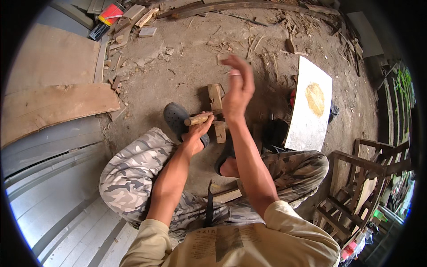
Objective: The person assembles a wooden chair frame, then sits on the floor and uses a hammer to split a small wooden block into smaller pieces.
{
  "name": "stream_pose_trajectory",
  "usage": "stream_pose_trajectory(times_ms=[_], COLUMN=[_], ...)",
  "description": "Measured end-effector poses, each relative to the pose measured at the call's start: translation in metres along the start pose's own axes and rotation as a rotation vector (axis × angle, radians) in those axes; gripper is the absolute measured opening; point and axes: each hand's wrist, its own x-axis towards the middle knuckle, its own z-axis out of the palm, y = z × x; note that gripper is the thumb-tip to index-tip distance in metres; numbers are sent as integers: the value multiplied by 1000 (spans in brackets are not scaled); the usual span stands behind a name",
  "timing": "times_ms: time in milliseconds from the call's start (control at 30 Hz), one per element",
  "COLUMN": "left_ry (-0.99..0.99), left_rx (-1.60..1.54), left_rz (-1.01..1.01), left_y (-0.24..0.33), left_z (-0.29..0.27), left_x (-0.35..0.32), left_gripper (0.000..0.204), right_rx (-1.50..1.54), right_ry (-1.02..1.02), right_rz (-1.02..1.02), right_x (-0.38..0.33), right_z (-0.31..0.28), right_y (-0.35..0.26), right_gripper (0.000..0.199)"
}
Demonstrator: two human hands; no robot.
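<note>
My left hand (201, 127) is closed around a short, rounded length of wood (195, 120), whose blunt end points left. Just beyond it, a squared wooden block (215, 97) stands out from the ground. A smaller wooden piece with a dark slot (220, 132) shows nearer to me; whether the two are one piece is hidden. Raised to the right, my right hand (239, 91) has bent fingers with a gap to the thumb, slightly blurred, and nothing visible in it. My clogged left foot (176, 116) lies beside the left hand.
A pale board with a tan patch (304, 127) leans over a dark object at the right. Wooden chair-like frames (356, 178) stand at lower right. Large wooden panels (53, 66) line the left. Offcuts and shavings (300, 29) litter the dirt floor, with long planks at the back.
</note>
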Motion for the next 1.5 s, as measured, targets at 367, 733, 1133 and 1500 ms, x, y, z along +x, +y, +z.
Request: stream_pose_trajectory(times_ms=[367,733,1133,1500], left_ry=[-128,66,95,158], left_rx=[-648,33,136,650], left_rz=[155,104,108,83], left_y=[-43,4,0,53], left_z=[10,0,-2,-3], left_x=[14,22,23,18], left_gripper=[48,38,41,36], right_rx=[90,-439,-524,-470], right_ry=[-327,156,104,240], right_rz=[64,293,945,1005], right_x=[-39,-102,-166,-186], right_z=[29,-104,-138,-160], right_y=[24,116,187,213], right_gripper=[42,23,47,42])
